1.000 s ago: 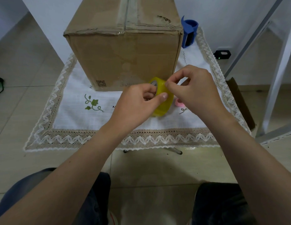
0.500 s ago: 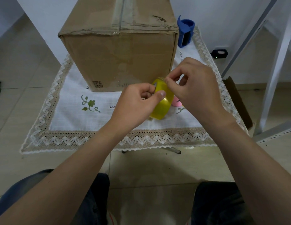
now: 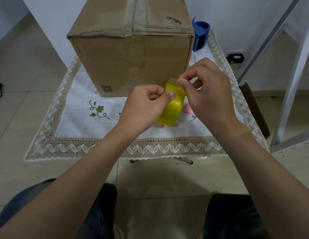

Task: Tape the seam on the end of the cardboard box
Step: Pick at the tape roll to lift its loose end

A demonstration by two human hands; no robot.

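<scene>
While seen from above, left to right: green leaf embroidery point(image 3: 98, 111) stitched into white lace-edged cloth point(image 3: 115, 145), left of and nearer than the big brown cardboard box point(image 3: 131, 54). Box upright on the cloth-covered surface, near face plain, clear-taped seam point(image 3: 133, 14) running along the top and folding over the near top edge. Left hand point(image 3: 143, 107) just in front of the box's lower right corner, grip clenched on a yellow roll of adhesive tape point(image 3: 172, 107), thumb across the roll's outer band, other fingers curled at its side. Roll held on edge, clear of the cloth, just before the box's near face. Right hand point(image 3: 207, 94) right of the roll, thumb and forefinger pinched together at the roll's top rim; grip closed there, though whether a tape end sits between the fingertips cannot be told. Small pink object point(image 3: 188, 109) on the cloth, partly hidden under the right hand. Blue plastic tape dispenser point(image 3: 200, 37) standing behind the box's right side. Small black device point(image 3: 235, 58) on the floor, further right of the box.
</scene>
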